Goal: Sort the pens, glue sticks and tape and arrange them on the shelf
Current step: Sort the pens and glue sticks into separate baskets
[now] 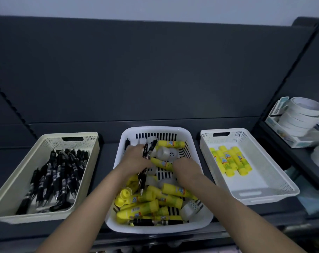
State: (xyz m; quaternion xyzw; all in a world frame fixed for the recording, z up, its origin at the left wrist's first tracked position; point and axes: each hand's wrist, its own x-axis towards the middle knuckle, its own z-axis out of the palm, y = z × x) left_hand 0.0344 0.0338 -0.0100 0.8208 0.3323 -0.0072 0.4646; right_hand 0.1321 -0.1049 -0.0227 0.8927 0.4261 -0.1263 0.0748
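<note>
A white middle basket (200, 221) holds mixed yellow glue sticks (136, 210), black pens (146, 222) and small clear tape rolls (164, 152). My left hand (136, 157) is inside it and grips a bundle of black pens (148, 147) that stick up past my fingers. My right hand (187, 168) is beside it, fingers curled down onto a yellow glue stick (162, 163); whether it grips the stick is hidden. The cream basket (89, 161) on the left is full of black pens. The white basket (275, 179) on the right holds several glue sticks (231, 161).
All three baskets stand on a dark grey shelf (107, 148) with a tall dark back panel. To the far right, past a shelf upright, a stack of white tape rolls (301, 115) sits in a small box. Other pale items lie below it.
</note>
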